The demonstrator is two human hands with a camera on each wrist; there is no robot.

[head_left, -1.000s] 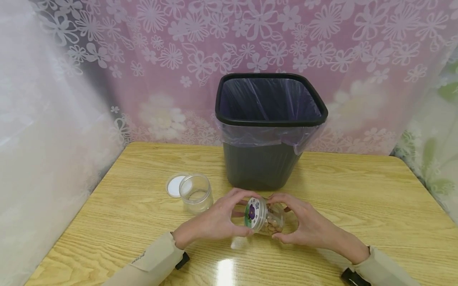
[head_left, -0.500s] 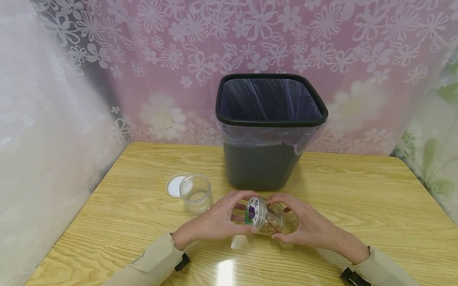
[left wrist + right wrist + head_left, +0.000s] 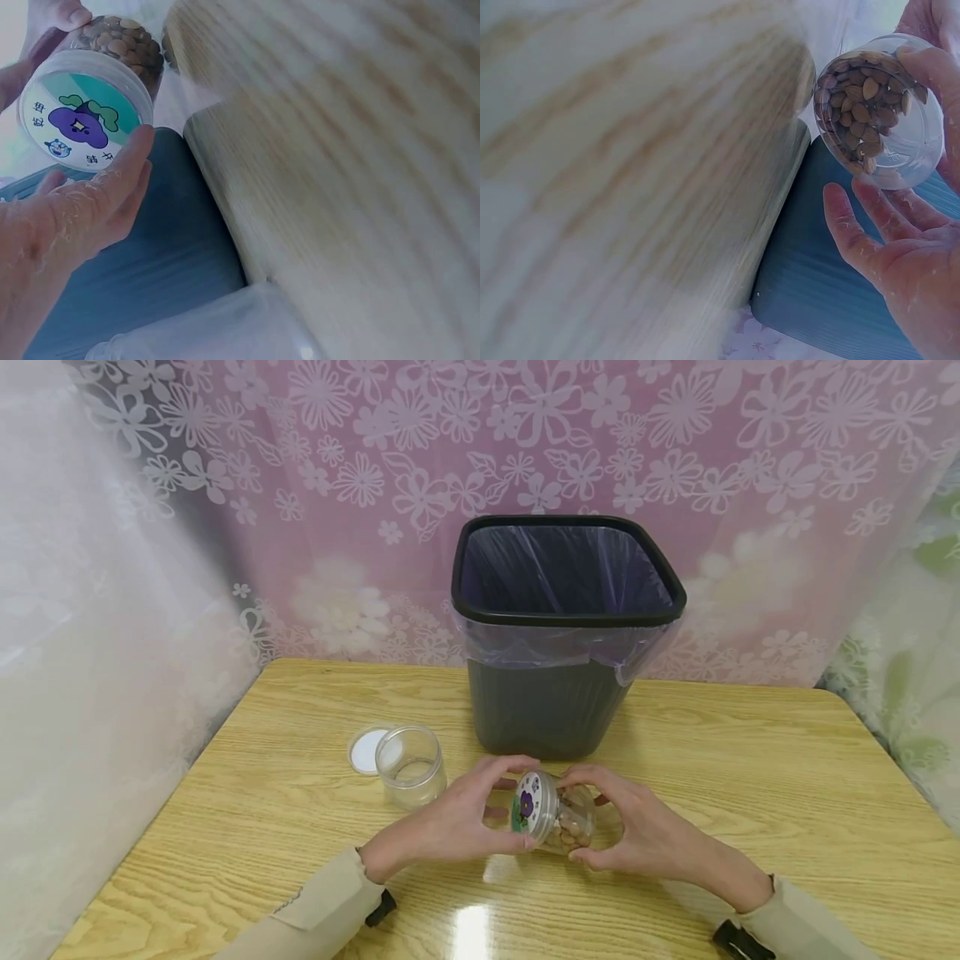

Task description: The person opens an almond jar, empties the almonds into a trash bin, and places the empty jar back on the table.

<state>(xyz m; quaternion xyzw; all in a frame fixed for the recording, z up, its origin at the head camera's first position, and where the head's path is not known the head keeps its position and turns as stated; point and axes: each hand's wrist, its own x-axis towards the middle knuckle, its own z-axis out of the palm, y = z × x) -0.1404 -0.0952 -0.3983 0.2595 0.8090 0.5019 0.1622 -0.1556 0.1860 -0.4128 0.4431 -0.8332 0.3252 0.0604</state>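
Almond jar [image 3: 855, 112], clear, tilted; likely light, stiff, slippery-walled; best held at body [image 3: 576, 817] and printed lid [image 3: 527, 806]. Left hand [image 3: 467, 820] grasps lid; right hand [image 3: 643, 828] grasps body.

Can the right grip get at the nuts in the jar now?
Probably not: the right grip is round the outside of the jar, and the nuts are shut inside. The lid looks on, with the left grip holding it.
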